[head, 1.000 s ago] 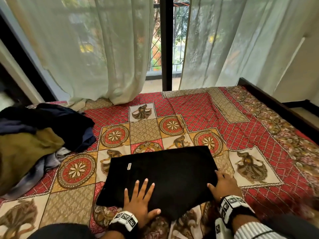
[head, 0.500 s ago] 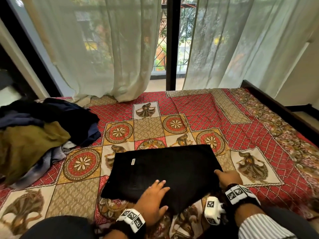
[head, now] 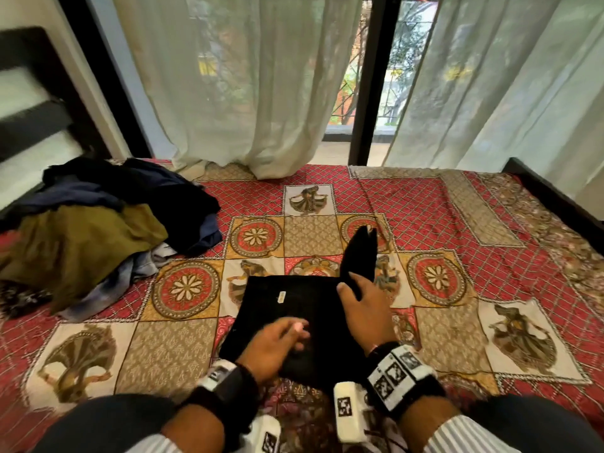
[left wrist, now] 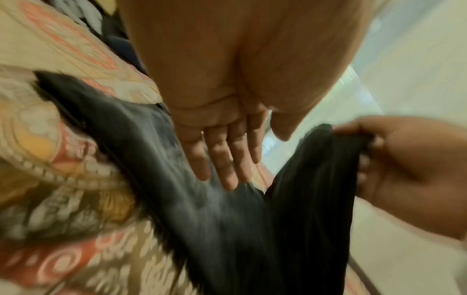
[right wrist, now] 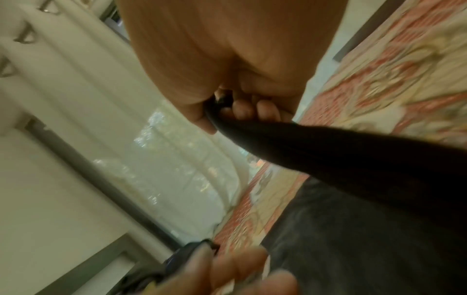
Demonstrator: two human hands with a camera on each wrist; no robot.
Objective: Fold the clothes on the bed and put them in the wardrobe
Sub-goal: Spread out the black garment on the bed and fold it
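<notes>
No text can be read. A small white tag (head: 281, 296) lies on the black folded garment (head: 294, 318), its print too small to make out. The wrist bands (head: 397, 376) carry black-and-white square marker patterns, not letters or numbers.

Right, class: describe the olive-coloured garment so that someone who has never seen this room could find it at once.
Start at the bed with the red patterned bedspread under the curtained window. At its left side lies a heap of unfolded clothes. The olive garment lies at the front of that heap, the only yellowish-green piece among black, navy and pale grey ones.
</notes>
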